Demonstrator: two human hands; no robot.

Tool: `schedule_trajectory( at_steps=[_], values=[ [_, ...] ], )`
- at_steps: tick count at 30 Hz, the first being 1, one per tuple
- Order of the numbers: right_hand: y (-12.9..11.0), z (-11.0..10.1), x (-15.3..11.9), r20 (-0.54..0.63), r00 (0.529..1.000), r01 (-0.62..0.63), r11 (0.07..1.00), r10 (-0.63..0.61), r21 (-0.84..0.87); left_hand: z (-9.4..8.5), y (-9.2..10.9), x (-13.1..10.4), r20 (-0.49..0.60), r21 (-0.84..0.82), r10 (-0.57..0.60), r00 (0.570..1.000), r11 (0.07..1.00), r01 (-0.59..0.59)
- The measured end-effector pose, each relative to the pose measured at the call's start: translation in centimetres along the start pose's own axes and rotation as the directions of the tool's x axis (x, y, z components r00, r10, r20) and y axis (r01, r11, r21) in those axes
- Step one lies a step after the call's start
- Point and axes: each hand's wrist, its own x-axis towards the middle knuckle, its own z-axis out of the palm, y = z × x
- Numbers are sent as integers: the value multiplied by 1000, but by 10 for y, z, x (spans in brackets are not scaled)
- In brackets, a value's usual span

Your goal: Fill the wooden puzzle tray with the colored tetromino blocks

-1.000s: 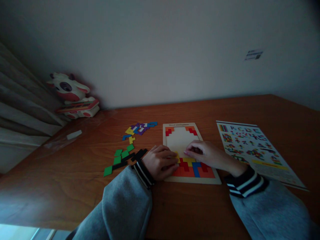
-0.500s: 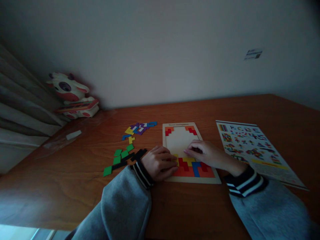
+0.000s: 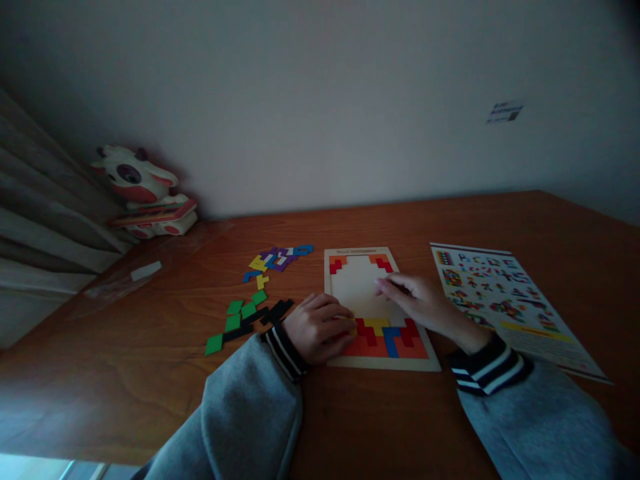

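Note:
A wooden puzzle board [image 3: 357, 252] in a pale frame lies in front of me. Red and orange pieces fill its top corners; along its bottom are red, orange, blue and yellow pieces, among them a yellow piece [image 3: 375, 325] and a blue piece [image 3: 392, 342]. My left hand [image 3: 320, 328] rests on the board's lower left, fingers curled around a small yellow puzzle piece [image 3: 353, 327], mostly covered. Over the right half of the board hovers my right hand [image 3: 417, 300], thumb and fingers loosely apart, with nothing visible in them.
Left of the board lie green square pieces [image 3: 233, 323], black strips [image 3: 277, 311] and a cluster of purple, yellow and blue pieces [image 3: 281, 259]. A printed sheet [image 3: 505, 293] lies to the right. A cow toy [image 3: 145, 193] stands by the curtain, near clear plastic [image 3: 113, 287].
My right hand has lifted slightly up and away from the row of pieces. The left hand stays almost in place, with the small yellow piece now more covered by its fingers.

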Motion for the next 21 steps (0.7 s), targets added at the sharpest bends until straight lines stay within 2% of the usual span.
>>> schedule_trajectory(
  at_steps=[3,5,8,14,18,21],
  values=[
    [8,-1,2,-174,983,-46,998,51,37,1,0,0,-5,17,-19,1000,1000,19],
    [13,-2,3,-237,969,-68,997,75,35,1,-1,-2,-2,20,-33,999,999,33],
    [17,0,4,-254,964,-77,997,76,7,2,-1,-3,-9,7,-44,999,999,44],
    [19,6,4,-185,983,-29,988,1,-149,1,1,-2,-15,8,-65,998,998,65],
    [29,10,5,-275,960,-6,977,-54,-212,0,-3,-4,-39,35,-117,992,992,118],
    [39,10,7,-349,935,-29,967,-64,-253,-2,-11,-7,-64,71,-215,975,973,219]
  ],
)
